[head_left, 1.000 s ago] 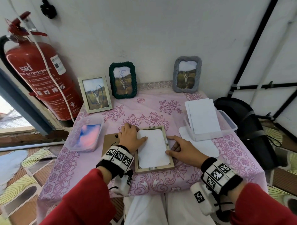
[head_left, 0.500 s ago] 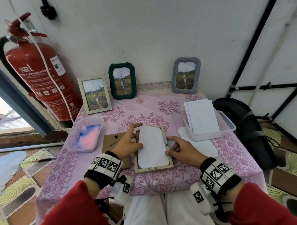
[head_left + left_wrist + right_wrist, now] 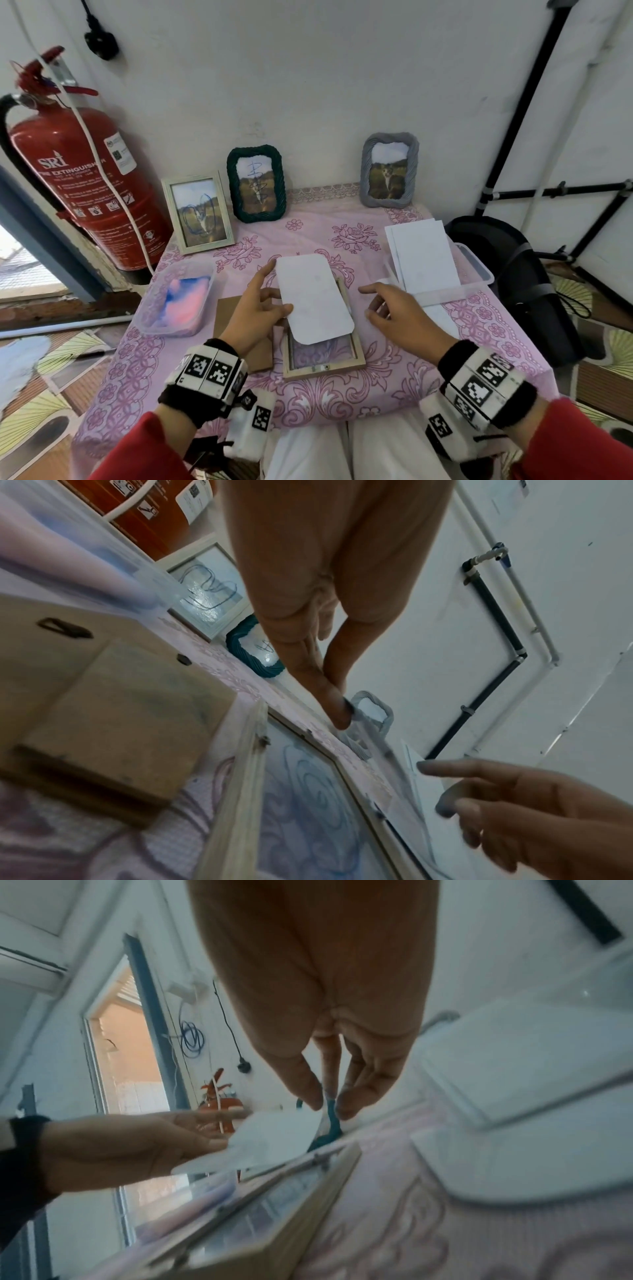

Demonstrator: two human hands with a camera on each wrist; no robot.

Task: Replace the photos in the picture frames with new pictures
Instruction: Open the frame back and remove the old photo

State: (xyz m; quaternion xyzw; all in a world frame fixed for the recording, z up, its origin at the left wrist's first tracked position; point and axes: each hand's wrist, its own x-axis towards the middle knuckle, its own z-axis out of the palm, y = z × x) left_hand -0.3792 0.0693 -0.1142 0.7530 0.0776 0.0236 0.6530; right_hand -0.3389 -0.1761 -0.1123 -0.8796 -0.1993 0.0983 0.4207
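My left hand [image 3: 255,310] has the white photo [image 3: 314,299] by its left edge, thumb on top near the lower left corner, index stretched up along the edge toward the top left corner. So the grip is grasping the photo at its side; most of the sheet sticks out to the right of the hand. Photo is face down, tilted up off the wooden frame [image 3: 323,356], its lower end over the frame's middle, upper end past the frame's far edge. Frame lies flat, back up, on the worktop [image 3: 394,387] w/ pink floral cloth showing through the glass near me.

Right hand [image 3: 402,317] is released, fingers loosely spread, just right of the photo & frame, touching neither as far as I can tell. In the right wrist view the fingers [image 3: 359,1093] hang relaxed above the frame edge.

Brown backing board [image 3: 236,329] lies left of the frame, partly under my left hand. Tub [image 3: 174,301] w/ pink-blue prints further left. On the right, a clear tub [image 3: 476,270] w/ white sheets [image 3: 424,257] propped in it, its lid [image 3: 442,315] flat in front.

At the back by the wall: white frame [image 3: 198,216], green frame [image 3: 256,183], grey frame [image 3: 388,169], all upright. Extinguisher [image 3: 68,181] far left.
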